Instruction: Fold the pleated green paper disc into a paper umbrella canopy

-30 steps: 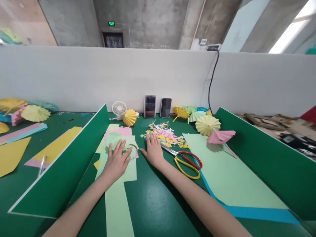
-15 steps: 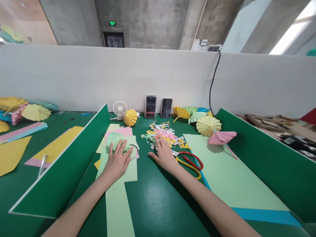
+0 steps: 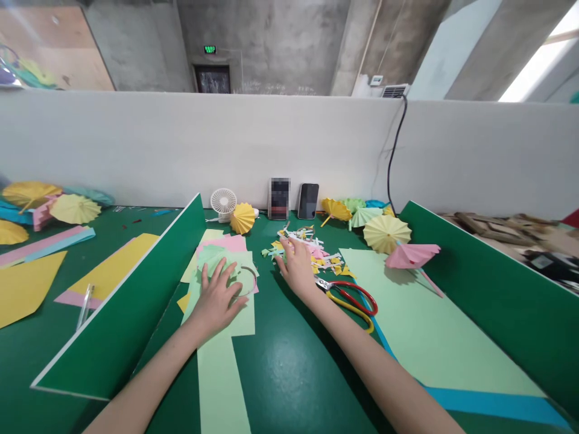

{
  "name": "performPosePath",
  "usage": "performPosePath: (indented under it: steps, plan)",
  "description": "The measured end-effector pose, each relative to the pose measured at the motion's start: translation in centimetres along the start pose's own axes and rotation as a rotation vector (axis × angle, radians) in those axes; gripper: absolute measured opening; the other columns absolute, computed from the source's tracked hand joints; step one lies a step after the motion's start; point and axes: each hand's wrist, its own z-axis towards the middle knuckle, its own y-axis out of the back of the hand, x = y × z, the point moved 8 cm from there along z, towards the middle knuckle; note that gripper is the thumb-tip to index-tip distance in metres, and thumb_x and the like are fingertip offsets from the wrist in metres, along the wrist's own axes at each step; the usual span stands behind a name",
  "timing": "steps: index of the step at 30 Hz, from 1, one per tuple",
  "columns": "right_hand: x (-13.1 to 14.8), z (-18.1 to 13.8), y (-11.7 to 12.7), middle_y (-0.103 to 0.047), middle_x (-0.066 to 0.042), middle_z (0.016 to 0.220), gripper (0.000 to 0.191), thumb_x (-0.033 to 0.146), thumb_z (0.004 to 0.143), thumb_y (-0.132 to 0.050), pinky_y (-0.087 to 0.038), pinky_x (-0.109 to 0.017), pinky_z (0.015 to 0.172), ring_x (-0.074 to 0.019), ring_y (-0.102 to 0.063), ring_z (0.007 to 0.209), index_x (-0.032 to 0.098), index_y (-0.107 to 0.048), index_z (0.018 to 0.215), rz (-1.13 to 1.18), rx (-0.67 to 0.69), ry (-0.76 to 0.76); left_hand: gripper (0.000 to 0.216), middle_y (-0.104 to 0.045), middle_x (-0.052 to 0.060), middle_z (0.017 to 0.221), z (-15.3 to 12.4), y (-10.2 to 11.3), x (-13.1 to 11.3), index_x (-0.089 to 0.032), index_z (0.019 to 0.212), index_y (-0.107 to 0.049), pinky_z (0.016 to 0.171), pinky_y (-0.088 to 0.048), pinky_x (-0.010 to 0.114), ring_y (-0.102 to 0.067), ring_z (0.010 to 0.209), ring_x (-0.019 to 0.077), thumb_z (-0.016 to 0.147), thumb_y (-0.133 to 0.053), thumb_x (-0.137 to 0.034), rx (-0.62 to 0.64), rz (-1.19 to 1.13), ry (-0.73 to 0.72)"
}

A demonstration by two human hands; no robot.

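My left hand (image 3: 219, 300) lies with spread fingers over a stack of pale green paper sheets (image 3: 244, 322), holding nothing. Just beyond its fingertips is a light green folded paper piece (image 3: 211, 255). A thin see-through ring (image 3: 256, 281), maybe a tape roll, lies on the sheets right of these fingers. Over the near left side of a heap of coloured paper scraps (image 3: 322, 253) is my right hand (image 3: 298, 270), its fingers apart and slightly bent; whether it touches scraps is unclear. Scissors (image 3: 348, 295) with one red and one yellow handle lie beside my right wrist.
Green dividers stand left (image 3: 136, 301) and right (image 3: 488, 289). Paper umbrellas, including a pale yellow one (image 3: 387, 234) and a pink one (image 3: 414, 256), sit right of the scraps. A small white fan (image 3: 223, 201) and two phones, one black (image 3: 308, 201), stand at the back wall.
My right hand has moved slightly forward and left, further over the scraps, its fingers more bent. The left hand stays on the paper. The whole view has shifted a little.
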Motion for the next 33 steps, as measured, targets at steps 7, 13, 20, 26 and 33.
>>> performPosePath:
  steps: [7, 13, 20, 26, 33]
  plan:
    - [6.0, -1.6, -1.8, -0.055, -0.006, 0.12, 0.032, 0.023, 0.087, -0.04, -0.033, -0.034, 0.097, -0.0198, -0.043, 0.115, 0.018, -0.054, 0.115, 0.081, 0.144, 0.286, 0.023, -0.055, 0.006, 0.119, 0.0, 0.3, -0.6, -0.02, 0.074, -0.057, 0.099, -0.003, 0.064, -0.028, 0.127, 0.0312, 0.084, -0.038, -0.029, 0.03, -0.001, -0.06]
    - [5.6, -0.8, -3.2, -0.045, -0.01, 0.131, 0.039, 0.031, 0.089, -0.035, -0.019, -0.043, 0.105, -0.0243, -0.027, 0.127, 0.011, -0.052, 0.118, 0.042, 0.171, 0.226, 0.025, -0.058, 0.005, 0.116, -0.1, 0.4, -0.4, -0.019, 0.078, -0.056, 0.098, -0.002, 0.064, -0.028, 0.127, 0.0306, 0.087, -0.034, -0.027, 0.053, -0.002, -0.057]
    - [4.4, -0.2, -2.9, -0.034, -0.014, 0.138, 0.043, 0.027, 0.09, -0.032, -0.016, -0.043, 0.105, -0.0248, -0.022, 0.13, 0.007, -0.044, 0.126, -0.003, 0.185, 0.123, 0.02, -0.063, 0.005, 0.107, 0.0, 0.8, -0.8, -0.02, 0.082, -0.057, 0.099, 0.001, 0.065, -0.033, 0.124, 0.0314, 0.085, -0.038, -0.025, 0.066, 0.067, -0.052]
    - [4.8, -0.2, -2.4, -0.035, -0.013, 0.138, 0.045, 0.032, 0.087, -0.038, -0.018, -0.038, 0.104, -0.0233, -0.024, 0.129, 0.009, -0.044, 0.125, -0.041, 0.276, 0.081, 0.019, -0.06, 0.01, 0.111, -0.4, 0.9, -0.5, -0.018, 0.079, -0.058, 0.097, -0.003, 0.068, -0.04, 0.118, 0.0333, 0.083, -0.04, -0.023, 0.05, 0.142, -0.051]
    - [-4.2, -3.8, 2.9, -0.059, -0.02, 0.096, 0.035, 0.035, 0.077, -0.055, -0.041, -0.04, 0.074, -0.0307, -0.056, 0.09, 0.008, -0.057, 0.1, -0.144, 0.439, -0.205, 0.026, -0.043, 0.012, 0.128, -0.1, 1.4, -3.5, -0.019, 0.103, -0.053, 0.103, -0.027, 0.048, -0.028, 0.127, 0.0258, 0.083, -0.037, -0.02, 0.029, -0.197, -0.118]
